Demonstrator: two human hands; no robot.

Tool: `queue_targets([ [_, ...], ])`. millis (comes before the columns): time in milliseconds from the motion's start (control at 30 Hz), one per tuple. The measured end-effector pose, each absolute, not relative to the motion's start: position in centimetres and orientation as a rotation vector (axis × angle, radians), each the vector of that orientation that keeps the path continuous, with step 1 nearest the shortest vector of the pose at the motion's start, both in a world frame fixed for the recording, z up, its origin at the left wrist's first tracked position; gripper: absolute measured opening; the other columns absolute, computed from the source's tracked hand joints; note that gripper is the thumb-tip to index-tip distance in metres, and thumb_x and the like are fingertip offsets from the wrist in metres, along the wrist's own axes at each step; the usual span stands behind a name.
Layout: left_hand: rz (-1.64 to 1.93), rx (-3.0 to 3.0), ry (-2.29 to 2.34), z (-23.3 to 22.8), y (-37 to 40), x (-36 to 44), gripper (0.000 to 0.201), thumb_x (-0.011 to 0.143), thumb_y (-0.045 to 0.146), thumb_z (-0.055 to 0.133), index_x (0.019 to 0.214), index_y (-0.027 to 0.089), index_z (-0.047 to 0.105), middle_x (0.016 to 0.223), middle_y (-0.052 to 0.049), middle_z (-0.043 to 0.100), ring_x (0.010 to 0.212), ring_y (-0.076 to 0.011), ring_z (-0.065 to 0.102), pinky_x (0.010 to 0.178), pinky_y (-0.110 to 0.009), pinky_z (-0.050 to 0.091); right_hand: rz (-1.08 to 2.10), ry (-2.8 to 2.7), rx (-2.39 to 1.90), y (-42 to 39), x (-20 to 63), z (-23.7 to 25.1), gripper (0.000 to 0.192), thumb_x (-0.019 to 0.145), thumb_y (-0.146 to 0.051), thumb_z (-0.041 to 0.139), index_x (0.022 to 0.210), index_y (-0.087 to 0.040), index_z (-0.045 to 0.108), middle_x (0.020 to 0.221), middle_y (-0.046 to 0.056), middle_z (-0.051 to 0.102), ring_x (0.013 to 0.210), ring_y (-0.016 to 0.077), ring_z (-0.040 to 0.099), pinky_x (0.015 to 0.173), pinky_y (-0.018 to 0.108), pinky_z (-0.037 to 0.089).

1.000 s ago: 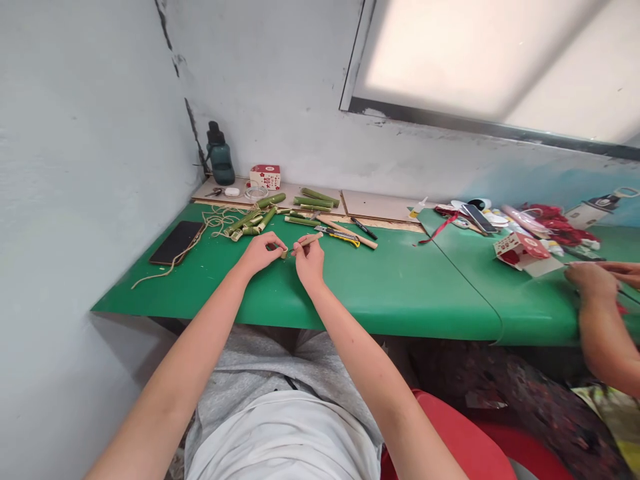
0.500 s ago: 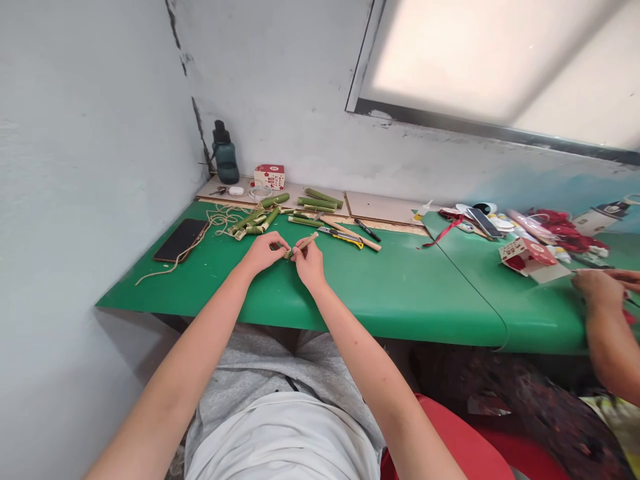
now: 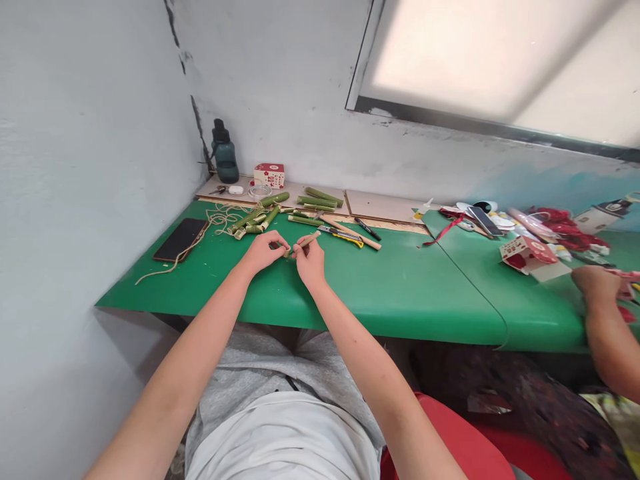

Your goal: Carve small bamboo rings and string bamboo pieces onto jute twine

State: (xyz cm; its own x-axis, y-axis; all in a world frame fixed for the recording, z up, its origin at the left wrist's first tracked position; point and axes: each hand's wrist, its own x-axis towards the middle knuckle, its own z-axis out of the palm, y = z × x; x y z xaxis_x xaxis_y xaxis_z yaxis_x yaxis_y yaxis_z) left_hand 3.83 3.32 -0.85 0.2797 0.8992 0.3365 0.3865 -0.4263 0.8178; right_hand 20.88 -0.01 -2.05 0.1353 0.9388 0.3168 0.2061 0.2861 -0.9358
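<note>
Centrally, in the head view, a small pale piece (image 3: 287, 253) sits at or just above a green table (image 3: 400, 287), its contact unclear. The left hand (image 3: 265, 253) has thumb and fingers closed on it. The right hand (image 3: 311, 261) is clamped round a wooden stick (image 3: 313, 238), lower end near the piece and too small to make out. The piece looks light and stiff, perhaps prone to split, so pinching its sides seems best. Beyond lie green stalks (image 3: 270, 219), cord (image 3: 220, 217) and a cutter (image 3: 345, 237)
</note>
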Motion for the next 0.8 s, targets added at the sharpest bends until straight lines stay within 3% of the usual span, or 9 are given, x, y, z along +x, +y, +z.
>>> queue_targets([
  [800, 1.085, 1.94, 1.175, -0.7, 3.18, 3.95, 0.011, 0.08, 0.019, 0.068, 0.081, 0.021, 0.079, 0.087, -0.001, 0.066, 0.075, -0.0152, 0.06, 0.074, -0.031, 0.051, 0.762, -1.253, -1.136, -0.38, 20.74, -1.44, 0.016, 0.086, -0.037, 0.06, 0.094, -0.026, 0.052, 0.077, -0.002, 0.066, 0.067, 0.0203, 0.072, 0.068, 0.036, 0.059],
])
